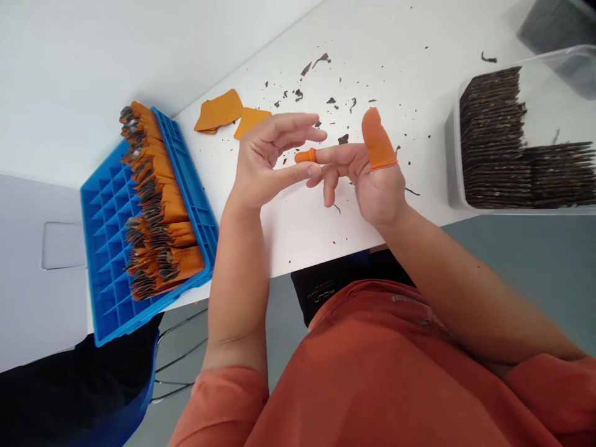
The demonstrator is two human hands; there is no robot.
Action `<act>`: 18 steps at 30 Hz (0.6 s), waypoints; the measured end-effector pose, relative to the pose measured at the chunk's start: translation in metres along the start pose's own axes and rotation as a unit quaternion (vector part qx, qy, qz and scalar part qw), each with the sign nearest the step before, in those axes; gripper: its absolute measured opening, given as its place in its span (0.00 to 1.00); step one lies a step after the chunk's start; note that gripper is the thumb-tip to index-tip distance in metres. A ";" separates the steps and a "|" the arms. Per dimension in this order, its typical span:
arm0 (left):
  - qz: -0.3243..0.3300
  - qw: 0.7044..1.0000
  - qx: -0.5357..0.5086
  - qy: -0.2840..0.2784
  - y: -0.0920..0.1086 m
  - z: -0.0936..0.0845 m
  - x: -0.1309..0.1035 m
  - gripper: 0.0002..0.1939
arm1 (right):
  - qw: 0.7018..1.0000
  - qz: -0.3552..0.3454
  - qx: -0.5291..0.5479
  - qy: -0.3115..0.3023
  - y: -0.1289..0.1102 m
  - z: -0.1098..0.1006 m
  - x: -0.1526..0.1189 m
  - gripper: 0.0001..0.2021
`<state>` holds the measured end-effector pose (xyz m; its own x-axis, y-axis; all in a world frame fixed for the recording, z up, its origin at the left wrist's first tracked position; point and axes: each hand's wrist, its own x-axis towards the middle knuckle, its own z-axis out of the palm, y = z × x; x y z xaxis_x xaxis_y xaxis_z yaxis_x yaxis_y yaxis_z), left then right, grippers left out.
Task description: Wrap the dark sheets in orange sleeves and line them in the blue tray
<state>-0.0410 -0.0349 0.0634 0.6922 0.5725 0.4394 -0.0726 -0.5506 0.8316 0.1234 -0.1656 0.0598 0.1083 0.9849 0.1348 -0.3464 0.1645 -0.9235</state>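
Observation:
My right hand [379, 186] is above the white table with its fingers partly stretched and apart. A large orange finger cot [379, 141] covers its thumb. A smaller orange finger cot [305, 156], with a rolled rim, sits on the tip of its outstretched index finger. Facing it from the left, my left hand [265, 158] has its fingers spread from its thumb. The left thumb lies beside the small cot and seems to touch the right fingers; exact contact is hard to tell. Nothing is gripped between the left thumb and fingers.
At left, a blue divided crate [109, 248] holds rows of orange packets [174, 205] with dark contents sticking out. Flat orange pieces [218, 110] lie on the table [298, 242] among dark scraps [321, 60]. At right, a clear bin [455, 155] contains stacked dark thin sheets [493, 136].

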 end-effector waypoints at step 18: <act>0.035 0.997 0.067 -0.008 -0.001 -0.011 -0.002 0.22 | 0.984 -0.175 -0.004 0.026 0.018 0.002 -0.002 0.29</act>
<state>-0.0498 -0.0288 0.0653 0.6996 0.5209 0.4891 -0.0250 -0.6662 0.7454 0.1151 -0.1647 0.0440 0.2666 0.8640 0.4272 -0.2718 0.4926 -0.8267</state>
